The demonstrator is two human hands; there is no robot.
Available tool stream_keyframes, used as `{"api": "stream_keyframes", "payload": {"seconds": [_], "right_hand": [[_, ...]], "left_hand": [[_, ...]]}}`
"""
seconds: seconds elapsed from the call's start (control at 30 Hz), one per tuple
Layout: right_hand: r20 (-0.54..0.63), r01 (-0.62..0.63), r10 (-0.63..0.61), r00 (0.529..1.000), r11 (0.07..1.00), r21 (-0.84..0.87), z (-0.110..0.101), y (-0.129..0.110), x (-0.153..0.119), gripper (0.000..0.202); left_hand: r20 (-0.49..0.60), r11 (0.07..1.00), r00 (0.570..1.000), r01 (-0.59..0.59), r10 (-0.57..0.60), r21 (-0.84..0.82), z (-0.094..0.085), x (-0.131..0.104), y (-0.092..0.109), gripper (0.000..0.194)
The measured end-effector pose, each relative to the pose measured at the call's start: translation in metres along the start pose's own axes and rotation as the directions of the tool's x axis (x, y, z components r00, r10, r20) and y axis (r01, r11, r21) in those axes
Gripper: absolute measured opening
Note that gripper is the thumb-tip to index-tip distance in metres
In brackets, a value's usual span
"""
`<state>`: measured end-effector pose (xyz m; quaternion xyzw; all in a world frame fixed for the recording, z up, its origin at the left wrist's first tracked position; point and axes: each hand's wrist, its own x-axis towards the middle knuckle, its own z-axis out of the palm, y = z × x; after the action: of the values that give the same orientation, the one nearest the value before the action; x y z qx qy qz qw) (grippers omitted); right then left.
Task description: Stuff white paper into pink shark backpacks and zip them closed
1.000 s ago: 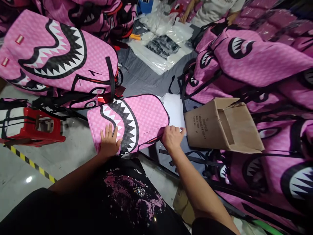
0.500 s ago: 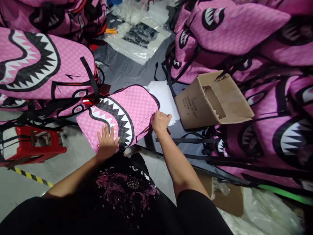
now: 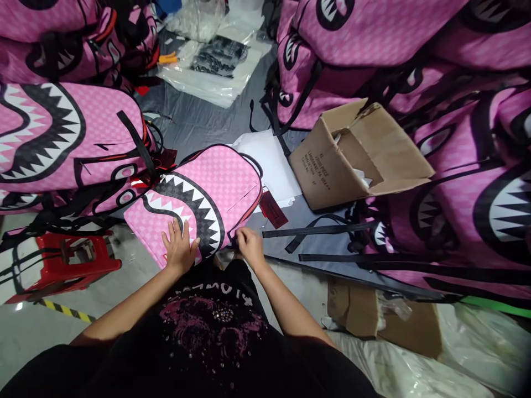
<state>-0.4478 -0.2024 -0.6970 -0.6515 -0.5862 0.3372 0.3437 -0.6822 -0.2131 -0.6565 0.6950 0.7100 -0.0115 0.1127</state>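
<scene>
A pink checked backpack (image 3: 222, 168) with a black-and-white shark-mouth print lies face up before me at the table's near edge. Flat on its front, fingers spread, rests my left hand (image 3: 180, 247). My right hand (image 3: 251, 247) is closed at the backpack's near side edge, by the black-trimmed side pocket; what its fingers pinch is hidden. Along that side runs a red-and-black zipper edge. A dark red hang tag (image 3: 274, 210) lies beside the backpack, and white sheets (image 3: 271, 166) stick out beyond its top.
An open cardboard box (image 3: 321, 174) stands right of the backpack. More pink backpacks (image 3: 373, 33) are piled at right, others (image 3: 108, 116) at left. Clear plastic bags (image 3: 199, 91) lie at the back. Loose black straps (image 3: 323, 229) cross the table edge. A red stool (image 3: 83, 260) stands at lower left.
My right hand has moved from the backpack's top corner down along its side toward me, uncovering the red tag. My left hand stays on the front. The view has shifted slightly.
</scene>
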Motion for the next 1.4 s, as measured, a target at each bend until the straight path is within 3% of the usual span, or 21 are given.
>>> {"api": "stream_keyframes", "payload": {"seconds": [0.13,0.23,0.3,0.5,0.7,0.83,0.97,1.17,1.27,1.33,1.4], "right_hand": [[0.316,-0.224,0.104,0.943,0.901,0.372,0.008,0.017,0.004,0.033],[0.547,-0.398,0.105,0.831,0.798,0.452,0.004,0.026,0.019,0.045],[0.599,-0.46,0.104,0.794,0.747,0.48,0.003,0.03,0.024,0.051],[0.586,-0.499,0.113,0.803,0.665,0.555,0.008,0.033,0.018,0.054],[0.549,-0.364,0.09,0.831,0.834,0.415,0.012,0.027,0.03,0.045],[0.514,-0.362,0.128,0.848,0.848,0.387,0.024,0.023,0.036,0.042],[0.406,-0.345,0.167,0.898,0.839,0.42,0.03,0.023,0.022,0.033],[0.129,-0.299,0.271,0.954,0.9,0.317,0.034,0.024,0.002,0.022],[-0.012,-0.083,0.085,0.996,0.989,0.121,0.032,0.029,0.001,0.016],[-0.004,0.117,-0.117,0.993,0.993,-0.021,0.025,0.036,0.001,0.018],[0.071,0.279,-0.272,0.96,0.953,-0.123,0.01,0.043,0.003,0.024]], "left_hand": [[-0.067,0.999,0.998,-0.021,0.022,0.027,0.005,-0.004,0.0,0.064],[-0.111,0.999,0.993,-0.038,0.042,0.031,0.015,-0.005,0.0,0.062],[-0.139,0.998,0.989,-0.048,0.053,0.038,0.024,-0.004,-0.002,0.062],[-0.174,0.997,0.983,-0.04,0.052,0.072,0.047,-0.005,-0.008,0.063],[-0.149,0.997,0.987,-0.046,0.055,0.061,0.054,-0.001,-0.005,0.07],[-0.041,0.972,0.971,-0.234,0.235,0.027,0.045,0.005,0.008,0.083],[0.025,0.947,0.946,-0.322,0.322,0.005,0.036,0.007,0.029,0.105],[-0.008,0.963,0.964,-0.263,0.264,0.056,0.028,0.006,0.043,0.104],[0.006,0.965,0.966,-0.258,0.258,0.058,0.024,0.005,0.045,0.1],[0.004,0.966,0.968,-0.252,0.252,0.052,0.021,0.005,0.046,0.098],[0.003,0.968,0.969,-0.248,0.248,0.041,0.018,0.004,0.046,0.096]]}}
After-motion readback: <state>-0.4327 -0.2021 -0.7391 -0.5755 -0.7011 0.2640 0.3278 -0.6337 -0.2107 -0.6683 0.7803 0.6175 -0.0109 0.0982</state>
